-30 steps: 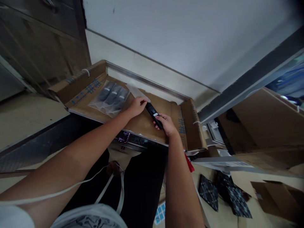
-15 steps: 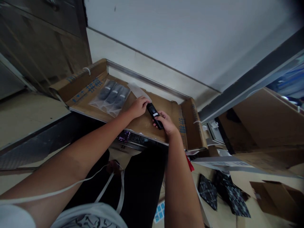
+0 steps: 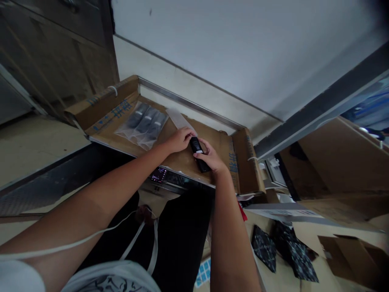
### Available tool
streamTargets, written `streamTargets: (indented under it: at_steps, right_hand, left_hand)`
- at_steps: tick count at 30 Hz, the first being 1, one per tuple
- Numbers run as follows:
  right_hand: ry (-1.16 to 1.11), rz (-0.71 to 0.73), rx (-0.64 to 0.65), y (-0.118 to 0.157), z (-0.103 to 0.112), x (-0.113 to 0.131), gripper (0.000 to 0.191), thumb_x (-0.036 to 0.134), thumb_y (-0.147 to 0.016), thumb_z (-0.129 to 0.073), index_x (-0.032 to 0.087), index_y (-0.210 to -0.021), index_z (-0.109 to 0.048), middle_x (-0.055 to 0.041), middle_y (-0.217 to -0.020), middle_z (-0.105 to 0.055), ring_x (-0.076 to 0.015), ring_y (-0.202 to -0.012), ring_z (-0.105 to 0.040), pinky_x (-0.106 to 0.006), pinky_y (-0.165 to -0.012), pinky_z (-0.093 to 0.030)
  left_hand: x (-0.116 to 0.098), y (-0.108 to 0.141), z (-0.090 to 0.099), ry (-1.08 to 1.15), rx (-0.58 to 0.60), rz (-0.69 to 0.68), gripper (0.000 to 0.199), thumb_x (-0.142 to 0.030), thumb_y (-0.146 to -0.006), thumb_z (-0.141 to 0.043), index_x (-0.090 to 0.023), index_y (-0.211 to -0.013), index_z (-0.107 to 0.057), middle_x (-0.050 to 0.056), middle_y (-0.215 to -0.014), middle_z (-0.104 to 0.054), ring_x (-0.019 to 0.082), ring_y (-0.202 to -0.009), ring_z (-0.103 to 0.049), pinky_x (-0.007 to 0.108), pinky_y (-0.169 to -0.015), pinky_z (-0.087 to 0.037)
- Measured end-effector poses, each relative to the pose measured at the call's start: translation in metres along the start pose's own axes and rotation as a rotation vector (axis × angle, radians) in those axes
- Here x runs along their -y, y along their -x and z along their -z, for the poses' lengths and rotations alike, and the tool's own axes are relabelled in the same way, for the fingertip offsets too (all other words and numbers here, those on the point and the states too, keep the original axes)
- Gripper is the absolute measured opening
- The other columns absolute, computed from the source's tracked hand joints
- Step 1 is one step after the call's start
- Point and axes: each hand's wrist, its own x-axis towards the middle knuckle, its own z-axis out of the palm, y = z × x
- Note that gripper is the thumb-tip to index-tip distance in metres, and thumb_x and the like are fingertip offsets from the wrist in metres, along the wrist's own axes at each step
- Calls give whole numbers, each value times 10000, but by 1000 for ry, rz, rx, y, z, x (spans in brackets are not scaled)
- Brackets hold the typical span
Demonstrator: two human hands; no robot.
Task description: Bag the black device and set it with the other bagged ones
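Black remote-shaped device (image 3: 199,156) lies on the cardboard-covered surface (image 3: 182,160), long axis running from far left to near right. Right hand (image 3: 212,156) grips its near end; left hand (image 3: 180,140) closes on the far end, beside a clear sleeve (image 3: 180,120). Fingers cover much of the device. Bagged units (image 3: 142,123) lie farther left, too blurred to identify.

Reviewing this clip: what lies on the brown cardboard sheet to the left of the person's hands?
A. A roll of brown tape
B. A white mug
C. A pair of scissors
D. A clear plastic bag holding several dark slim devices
D. A clear plastic bag of dark slim devices lies flat on the brown cardboard sheet, left of the left hand and right hand, which hold one slim black device.
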Motion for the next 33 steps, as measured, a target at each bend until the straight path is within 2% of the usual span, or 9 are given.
streamTargets:
  at_steps: [5,9,12,15,18,21,26,29,33]
  right_hand:
    - [8,-31,10,4,1,0,784,301,-639,-810,268,-1342,-463,88,-650,-612,-137,-557,-575,-209,-524,-425]
    - [-86,-20,23,6,1,1,525,298,-650,-774,254,-1126,-558,61,-772,-637,-125,-606,-605,-235,-573,-512]
    - [-140,-61,39,7,0,4,362,306,-648,-744,225,-974,-609,46,-748,-600,-121,-613,-595,-224,-540,-530]
    - [-118,-128,38,6,0,8,323,387,-687,-749,215,-933,-629,42,-665,-560,-120,-567,-574,-201,-467,-504]
    - [-59,-177,18,4,0,9,363,502,-722,-753,207,-890,-622,41,-613,-556,-106,-487,-542,-189,-408,-463]
    - [-47,-165,-13,2,0,9,420,528,-719,-760,209,-964,-641,50,-618,-555,-104,-466,-542,-197,-395,-465]
    - [-58,-143,-11,2,1,10,649,458,-727,-771,258,-1312,-574,36,-715,-625,-119,-524,-591,-196,-403,-478]
    - [-53,-106,14,2,2,10,692,426,-725,-777,241,-1353,-552,3,-775,-673,-133,-579,-617,-204,-437,-507]
    - [-35,-113,23,1,3,9,716,413,-724,-774,242,-1375,-527,32,-698,-641,-135,-525,-599,-228,-446,-518]
  left_hand:
    - [6,-2,0,33,-69,112,262,-1,-856,-490,-170,-945,-670,70,-983,-693,197,-961,-632,349,-909,-505]
    - [11,-5,1,112,-134,233,230,-29,-866,-503,-163,-940,-675,69,-985,-705,192,-938,-640,332,-870,-511]
    - [12,-6,2,195,-150,293,204,-34,-860,-523,-163,-920,-670,58,-945,-716,179,-889,-645,313,-829,-512]
    - [11,-7,3,238,-148,307,180,-39,-856,-542,-164,-903,-663,54,-920,-717,169,-855,-645,310,-814,-514]
    - [9,-7,4,247,-145,313,181,-35,-846,-545,-160,-898,-665,51,-915,-719,164,-841,-647,313,-816,-522]
    - [8,-5,5,235,-150,308,181,-32,-844,-544,-157,-894,-666,44,-918,-721,154,-836,-652,304,-825,-528]
    - [7,-2,6,250,-122,264,259,29,-806,-507,-152,-890,-672,49,-918,-723,157,-835,-658,311,-826,-530]
    - [7,0,5,258,-83,229,308,56,-772,-479,-146,-883,-682,51,-898,-720,163,-829,-655,319,-824,-524]
    - [9,1,4,264,-45,192,337,68,-756,-470,-145,-883,-697,49,-889,-722,166,-842,-656,312,-818,-517]
